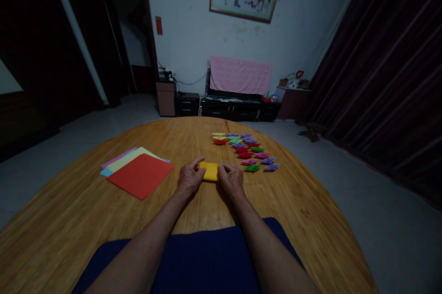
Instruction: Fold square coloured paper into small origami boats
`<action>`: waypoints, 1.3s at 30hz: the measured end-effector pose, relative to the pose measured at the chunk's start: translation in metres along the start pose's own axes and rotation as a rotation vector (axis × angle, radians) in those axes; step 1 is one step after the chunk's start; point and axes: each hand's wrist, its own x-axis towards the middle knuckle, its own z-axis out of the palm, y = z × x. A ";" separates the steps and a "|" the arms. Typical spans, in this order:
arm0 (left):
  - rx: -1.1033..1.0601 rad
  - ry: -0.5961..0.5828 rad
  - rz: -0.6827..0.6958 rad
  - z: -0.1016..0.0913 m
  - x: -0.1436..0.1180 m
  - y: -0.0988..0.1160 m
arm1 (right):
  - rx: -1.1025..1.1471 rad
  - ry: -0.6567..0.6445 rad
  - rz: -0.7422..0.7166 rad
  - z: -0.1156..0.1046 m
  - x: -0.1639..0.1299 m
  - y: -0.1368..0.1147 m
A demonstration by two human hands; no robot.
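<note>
A small folded piece of yellow paper (pixel 210 172) is held between my two hands just over the wooden table. My left hand (pixel 190 177) grips its left end, thumb on the near face. At the right end, my right hand (pixel 232 178) pinches the paper with bent fingers. To the right and beyond lie several small folded paper boats (pixel 246 155) in rows, in red, green, purple, pink and yellow. On the left rests a fanned stack of paper sheets, with a red sheet (pixel 141 175) on top and a pale yellow sheet (pixel 128 161) under it.
The round wooden table (pixel 86 202) has a dark blue cloth (pixel 207 261) at its near edge. Beyond it stands a low black cabinet (pixel 228 108), with a pink cloth (pixel 240 75) draped above. Dark curtains (pixel 386 68) hang at the right.
</note>
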 end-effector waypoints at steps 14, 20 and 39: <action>0.479 -0.019 0.077 0.003 0.003 -0.003 | -0.521 -0.025 -0.163 0.012 0.004 0.014; 0.786 -0.080 0.170 0.005 -0.001 0.001 | -0.625 -0.121 -0.090 0.007 -0.001 -0.002; 1.146 -0.306 0.291 0.007 -0.008 0.010 | -0.647 -0.126 0.042 0.011 0.000 -0.008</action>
